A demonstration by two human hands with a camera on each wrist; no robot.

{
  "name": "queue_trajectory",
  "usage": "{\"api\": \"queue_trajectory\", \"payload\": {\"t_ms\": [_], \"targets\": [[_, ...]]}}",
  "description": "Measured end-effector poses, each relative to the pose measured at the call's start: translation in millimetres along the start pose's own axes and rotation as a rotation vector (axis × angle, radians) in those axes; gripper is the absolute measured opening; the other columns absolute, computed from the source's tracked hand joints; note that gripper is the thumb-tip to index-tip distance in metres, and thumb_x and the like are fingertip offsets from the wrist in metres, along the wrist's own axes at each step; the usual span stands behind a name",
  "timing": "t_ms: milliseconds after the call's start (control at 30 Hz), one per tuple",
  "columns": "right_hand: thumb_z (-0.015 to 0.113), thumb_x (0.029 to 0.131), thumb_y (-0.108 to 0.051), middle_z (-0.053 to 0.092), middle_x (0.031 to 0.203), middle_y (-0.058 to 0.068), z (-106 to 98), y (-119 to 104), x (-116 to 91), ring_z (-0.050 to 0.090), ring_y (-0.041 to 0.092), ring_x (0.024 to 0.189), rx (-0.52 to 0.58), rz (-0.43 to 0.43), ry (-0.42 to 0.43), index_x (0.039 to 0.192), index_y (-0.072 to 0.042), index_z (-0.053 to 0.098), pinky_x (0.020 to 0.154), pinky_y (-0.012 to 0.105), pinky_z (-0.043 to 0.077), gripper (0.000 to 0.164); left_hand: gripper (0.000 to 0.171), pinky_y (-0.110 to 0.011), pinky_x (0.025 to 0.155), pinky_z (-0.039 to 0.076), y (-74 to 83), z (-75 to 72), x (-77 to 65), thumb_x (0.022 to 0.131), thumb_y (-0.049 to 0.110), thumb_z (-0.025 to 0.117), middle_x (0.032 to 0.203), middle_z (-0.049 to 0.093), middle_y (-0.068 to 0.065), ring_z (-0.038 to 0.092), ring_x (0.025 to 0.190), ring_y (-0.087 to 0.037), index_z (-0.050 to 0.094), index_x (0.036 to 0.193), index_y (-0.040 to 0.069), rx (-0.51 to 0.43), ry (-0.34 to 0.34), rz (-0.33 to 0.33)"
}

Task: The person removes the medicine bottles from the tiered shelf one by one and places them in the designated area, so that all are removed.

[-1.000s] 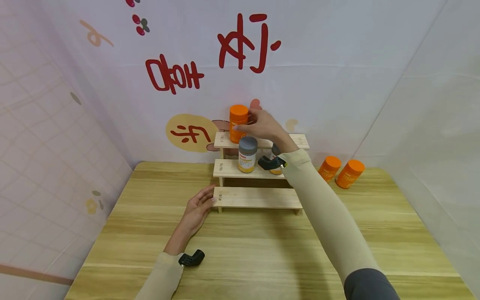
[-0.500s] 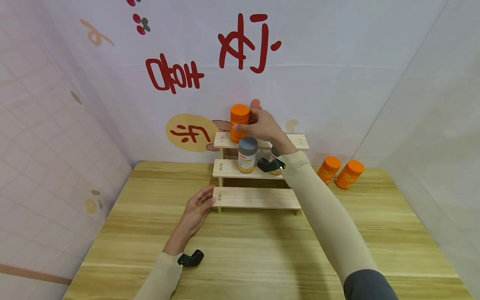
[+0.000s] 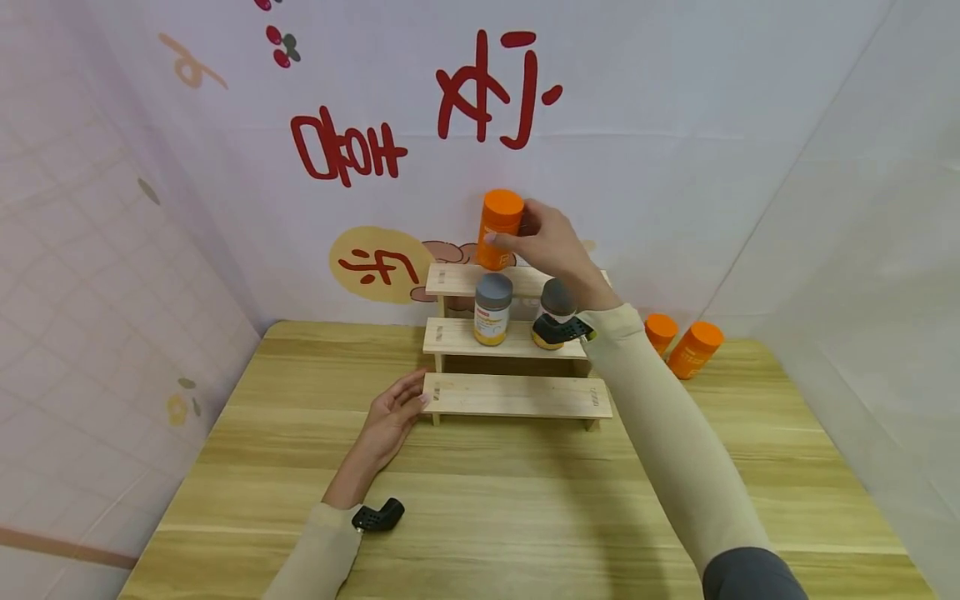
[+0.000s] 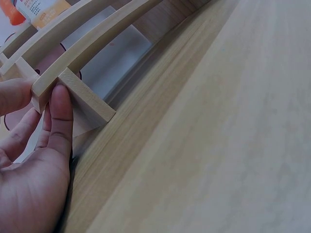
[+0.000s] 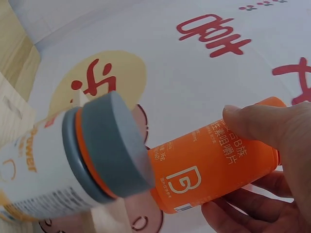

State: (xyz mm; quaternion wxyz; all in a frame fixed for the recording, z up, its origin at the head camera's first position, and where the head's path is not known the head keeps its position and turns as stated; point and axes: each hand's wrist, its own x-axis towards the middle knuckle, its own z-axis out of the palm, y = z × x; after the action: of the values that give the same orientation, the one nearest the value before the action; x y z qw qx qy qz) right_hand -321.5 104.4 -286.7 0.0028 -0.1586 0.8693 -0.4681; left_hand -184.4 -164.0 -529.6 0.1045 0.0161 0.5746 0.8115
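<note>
— Left hand [image 3: 390, 418], eight o'clock on the wooden rack [image 3: 525, 396], grip pinching the bottom step's [image 3: 465, 394] end!
— Then a grey-lidded jar [image 3: 492, 312], middle step [image 3: 452, 335]; at its twelve o'clock, the orange bottle [image 3: 502, 221] by the top step [image 3: 453, 280], held in the right hand's [image 3: 551, 242] grip!
— And at the rack's three o'clock, two more orange bottles [image 3: 695, 350] on the bench [image 3: 487, 500]!

Right hand [image 3: 551, 243] high, left [image 3: 392, 418] apparently half-curled

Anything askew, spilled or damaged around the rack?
Nothing stands out. Two grey-lidded jars stand upright on the middle tier of the wooden rack, the right hand holds a capped orange bottle, and no spill shows on the table. One jar is partly hidden.
</note>
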Motion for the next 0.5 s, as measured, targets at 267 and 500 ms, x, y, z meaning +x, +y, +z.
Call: {"api": "queue_trajectory", "payload": {"t_ms": [267, 500], "targets": [[0.077, 0.090, -0.044, 0.064, 0.134, 0.004, -21.0, 5.6, -11.2, 0.061, 0.022, 0.118, -0.008, 0.005, 0.067, 0.142, -0.017, 0.055, 0.108, 0.043, 0.048, 0.062, 0.063, -0.017, 0.082, 0.052, -0.1, 0.0, 0.7, 0.099, 0.000, 0.063, 0.124, 0.052, -0.003, 0.055, 0.108, -0.010, 0.037, 0.157, 0.002, 0.006, 0.003, -0.004], [0.075, 0.091, -0.045, 0.064, 0.136, 0.007, -39.0, 9.9, -26.4, 0.062, 0.025, 0.122, -0.023, 0.004, 0.136, 0.140, -0.015, 0.055, 0.108, 0.044, 0.050, 0.061, 0.063, -0.018, 0.084, 0.052, -0.8, -1.8, 0.0, 0.099, 0.000, 0.063, 0.123, 0.052, -0.002, 0.055, 0.108, -0.009, 0.037, 0.157, 0.001, -0.002, 0.001, -0.001]]}}
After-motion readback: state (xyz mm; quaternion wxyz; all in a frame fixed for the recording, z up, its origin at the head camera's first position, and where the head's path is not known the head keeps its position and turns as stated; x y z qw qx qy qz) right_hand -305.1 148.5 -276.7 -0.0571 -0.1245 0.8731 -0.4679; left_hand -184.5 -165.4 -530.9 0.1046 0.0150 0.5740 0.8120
